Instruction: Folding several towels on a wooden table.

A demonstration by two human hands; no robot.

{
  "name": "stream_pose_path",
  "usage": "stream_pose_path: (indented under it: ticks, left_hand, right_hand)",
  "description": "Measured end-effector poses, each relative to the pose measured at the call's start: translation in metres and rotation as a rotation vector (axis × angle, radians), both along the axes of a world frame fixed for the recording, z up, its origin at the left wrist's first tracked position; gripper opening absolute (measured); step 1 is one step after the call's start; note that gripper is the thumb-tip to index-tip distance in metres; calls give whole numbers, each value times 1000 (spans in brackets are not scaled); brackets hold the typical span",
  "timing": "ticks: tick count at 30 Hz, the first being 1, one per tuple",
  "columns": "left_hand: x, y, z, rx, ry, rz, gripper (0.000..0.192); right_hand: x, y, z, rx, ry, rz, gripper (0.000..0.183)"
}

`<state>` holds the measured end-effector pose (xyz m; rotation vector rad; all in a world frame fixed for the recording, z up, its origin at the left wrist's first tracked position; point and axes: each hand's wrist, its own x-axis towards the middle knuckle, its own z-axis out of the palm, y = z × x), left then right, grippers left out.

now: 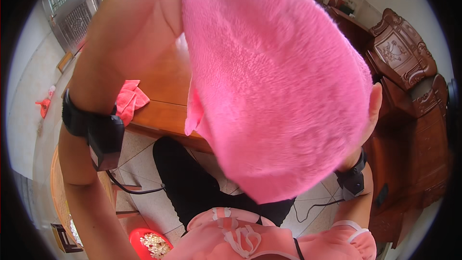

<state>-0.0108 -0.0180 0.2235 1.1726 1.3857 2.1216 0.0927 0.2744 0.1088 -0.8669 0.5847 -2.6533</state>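
A fluffy pink towel (278,90) hangs spread out close to the camera and covers much of the view. My left hand (151,25) is raised at the towel's upper left edge and holds it there; its fingertips pass out of view at the top. At the towel's right edge my right hand (373,113) holds it from behind, with most of the fingers hidden by the cloth. Below lies a brown wooden table (162,112), partly covered by the towel in front. A crumpled coral-pink cloth (131,101) rests on the table's left end.
Carved wooden seating (404,50) lines the right side. A red container of whitish pieces (135,240) stands low at the left, near a round woven-looking surface (57,187). Cables run from black wrist devices (104,141) on both arms. A metal door (70,11) is at the far left.
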Motion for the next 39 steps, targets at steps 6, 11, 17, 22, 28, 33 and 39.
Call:
stream_pose_path:
  ticks: [6, 11, 17, 22, 28, 33, 39]
  left_hand:
    - [-6, -5, 26, 102, 119, -99, 33]
    - [-2, -26, 41, 150, 44, 149, 32]
    - [3, -26, 47, 4, 64, 233, 33]
    - [2, -21, 34, -64, 184, 250, 40]
    - [-6, -28, 35, -138, 249, 357, 36]
    - [-12, -27, 33, -84, 179, 378, 29]
    - [-20, -30, 34, -97, 214, 370, 25]
  right_hand:
    - [12, 9, 8, 275, 166, -214, 81]
    - [-19, 47, 54, 147, -42, -426, 49]
    - [-25, 58, 67, 174, 73, -571, 39]
    - [-20, 69, 68, 212, 95, -526, 46]
    - [-15, 85, 70, 190, 30, -733, 35]
    - [-10, 91, 81, 257, 138, -811, 23]
    - [-16, 105, 94, 429, 368, -1013, 14]
